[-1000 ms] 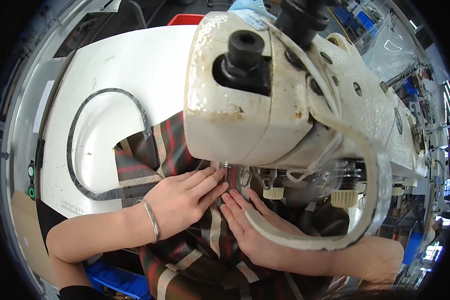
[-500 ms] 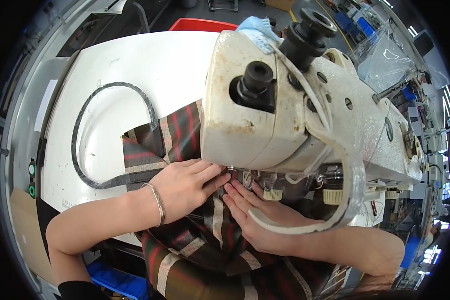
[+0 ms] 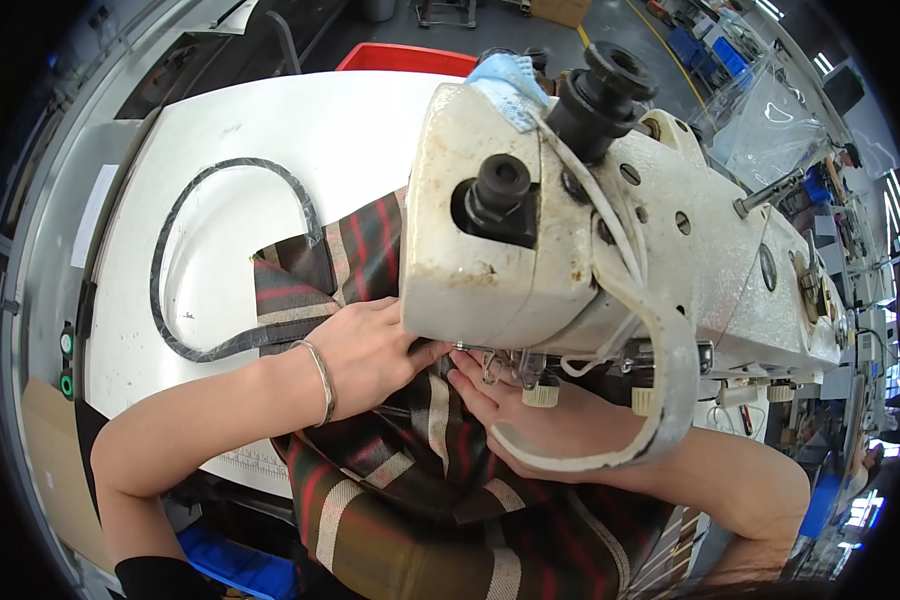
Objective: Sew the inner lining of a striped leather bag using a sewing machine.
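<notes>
Dark plaid cloth [image 3: 430, 420] with red and cream stripes lies bunched under the head of a white sewing machine [image 3: 480, 275]. My left hand [image 3: 365, 360], a bangle at its wrist, bends over the cloth left of the needle area, thumb toward it; its fingertips are partly hidden by the machine head. Against the cloth on the other side lies my right hand [image 3: 540, 420], fingers stretched forward and close to the needle area. A curved white lever [image 3: 670, 400] covers part of that hand. A dark narrow strip [image 3: 158, 270] loops out from the cloth across the table.
The white tabletop [image 3: 360, 120] stretches to the left and behind the machine. A red bin [image 3: 405, 58] stands beyond its far edge. A light blue cloth [image 3: 507, 88] rests on the machine. Something blue [image 3: 235, 562] sits below the table's front edge.
The plaid cloth and the strip have shifted slightly away from me relative to the machine. My left hand has moved forward with the cloth, its fingertips now more hidden. The view has shifted slightly.
</notes>
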{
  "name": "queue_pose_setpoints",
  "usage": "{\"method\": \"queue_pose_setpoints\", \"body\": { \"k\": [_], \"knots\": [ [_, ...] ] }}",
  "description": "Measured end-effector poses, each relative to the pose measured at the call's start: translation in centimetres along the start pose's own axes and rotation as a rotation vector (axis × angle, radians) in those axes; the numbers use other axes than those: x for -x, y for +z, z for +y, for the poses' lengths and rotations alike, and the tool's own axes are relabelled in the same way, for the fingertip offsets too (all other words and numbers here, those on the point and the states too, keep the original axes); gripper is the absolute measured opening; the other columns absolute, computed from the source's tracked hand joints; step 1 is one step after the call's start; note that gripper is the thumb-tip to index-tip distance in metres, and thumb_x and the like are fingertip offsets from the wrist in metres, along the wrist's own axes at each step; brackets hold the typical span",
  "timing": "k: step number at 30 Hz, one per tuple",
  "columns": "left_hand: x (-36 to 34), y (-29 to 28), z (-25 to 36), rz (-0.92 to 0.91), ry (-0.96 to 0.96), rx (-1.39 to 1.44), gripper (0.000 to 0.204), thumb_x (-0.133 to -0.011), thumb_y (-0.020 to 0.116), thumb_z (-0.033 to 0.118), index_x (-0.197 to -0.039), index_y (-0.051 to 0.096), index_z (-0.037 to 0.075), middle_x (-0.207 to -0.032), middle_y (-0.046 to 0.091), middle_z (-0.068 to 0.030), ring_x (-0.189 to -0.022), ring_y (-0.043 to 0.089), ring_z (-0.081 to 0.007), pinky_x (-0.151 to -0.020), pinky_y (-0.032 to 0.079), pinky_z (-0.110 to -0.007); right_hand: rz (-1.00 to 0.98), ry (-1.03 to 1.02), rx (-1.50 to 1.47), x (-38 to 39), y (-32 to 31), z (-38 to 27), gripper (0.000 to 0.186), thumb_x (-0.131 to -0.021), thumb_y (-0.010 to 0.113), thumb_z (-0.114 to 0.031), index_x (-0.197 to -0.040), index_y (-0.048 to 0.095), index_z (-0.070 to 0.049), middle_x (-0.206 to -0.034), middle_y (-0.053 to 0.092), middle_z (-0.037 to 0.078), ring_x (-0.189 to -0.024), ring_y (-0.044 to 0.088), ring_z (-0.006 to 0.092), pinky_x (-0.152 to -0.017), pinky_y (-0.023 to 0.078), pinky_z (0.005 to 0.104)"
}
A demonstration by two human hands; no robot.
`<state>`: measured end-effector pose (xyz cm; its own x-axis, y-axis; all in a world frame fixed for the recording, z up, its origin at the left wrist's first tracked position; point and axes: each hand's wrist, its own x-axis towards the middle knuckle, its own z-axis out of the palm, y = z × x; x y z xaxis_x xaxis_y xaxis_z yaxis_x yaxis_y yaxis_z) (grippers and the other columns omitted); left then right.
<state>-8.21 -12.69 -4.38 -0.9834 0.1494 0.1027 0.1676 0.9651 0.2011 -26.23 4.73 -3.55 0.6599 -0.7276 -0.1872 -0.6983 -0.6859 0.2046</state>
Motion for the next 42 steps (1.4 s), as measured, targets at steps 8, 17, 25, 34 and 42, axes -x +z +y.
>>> {"method": "queue_pose_setpoints", "body": {
  "k": [8, 17, 25, 34, 42],
  "knots": [
    [-0.8, 0.0, -1.0, 0.011, 0.045, 0.026, 0.041, -0.077, 0.061, 0.008, -0.117, 0.065, 0.001, -0.111, 0.057, -0.0137, -0.106, 0.056, -0.0287, -0.087, 0.052, -0.036, 0.041, -0.035, -0.065, 0.6, -0.9, 1.6, 0.047, -0.086, 0.049, -0.015, -0.119, 0.055, 0.017, -0.127, 0.054, 0.028, -0.119, 0.054, 0.0369, -0.103, 0.044, 0.0413],
    [-0.6, 0.9, -0.9, -0.06, 0.035, -0.09, 0.055, -0.073, 0.064, 0.009, -0.128, 0.061, 0.013, -0.121, 0.056, -0.0084, -0.103, 0.06, -0.026, -0.086, 0.051, -0.038, -0.014, 0.255, -0.5, 0.3, 0.1, 0.5, 0.054, -0.092, 0.048, -0.018, -0.138, 0.04, 0.01, -0.143, 0.041, 0.028, -0.138, 0.038, 0.0327, -0.114, 0.032, 0.0416],
    [-0.3, -0.3, 0.2, -0.153, 0.012, -0.075, 0.054, -0.079, 0.061, 0.013, -0.133, 0.056, 0.01, -0.126, 0.056, -0.0112, -0.113, 0.057, -0.0276, -0.099, 0.045, -0.039, 0.131, 0.297, -0.424, -0.5, -0.7, -0.5, 0.045, -0.089, 0.053, -0.018, -0.124, 0.052, 0.011, -0.124, 0.057, 0.023, -0.12, 0.053, 0.0337, -0.099, 0.046, 0.0411],
    [5.1, -1.2, 8.2, 0.083, 0.029, 0.128, 0.056, -0.08, 0.068, 0.03, -0.126, 0.057, 0.0, -0.131, 0.051, -0.0184, -0.118, 0.052, -0.0296, -0.101, 0.045, -0.037, -0.015, 0.336, -0.638, 2.1, -5.1, -4.8, 0.063, -0.097, 0.047, -0.045, -0.121, 0.056, 0.012, -0.133, 0.053, 0.021, -0.139, 0.034, 0.0336, -0.116, 0.026, 0.0445],
    [3.8, -1.5, 8.7, -0.128, 0.005, 0.129, 0.043, -0.093, 0.055, 0.041, -0.11, 0.059, 0.002, -0.083, 0.067, -0.0139, -0.091, 0.066, -0.0299, -0.098, 0.046, -0.042, -0.146, 0.104, -0.302, 2.1, -5.0, -5.1, 0.073, -0.088, 0.051, -0.047, -0.125, 0.052, 0.016, -0.134, 0.053, 0.024, -0.139, 0.035, 0.0332, -0.119, 0.015, 0.0512]
  ]
}}
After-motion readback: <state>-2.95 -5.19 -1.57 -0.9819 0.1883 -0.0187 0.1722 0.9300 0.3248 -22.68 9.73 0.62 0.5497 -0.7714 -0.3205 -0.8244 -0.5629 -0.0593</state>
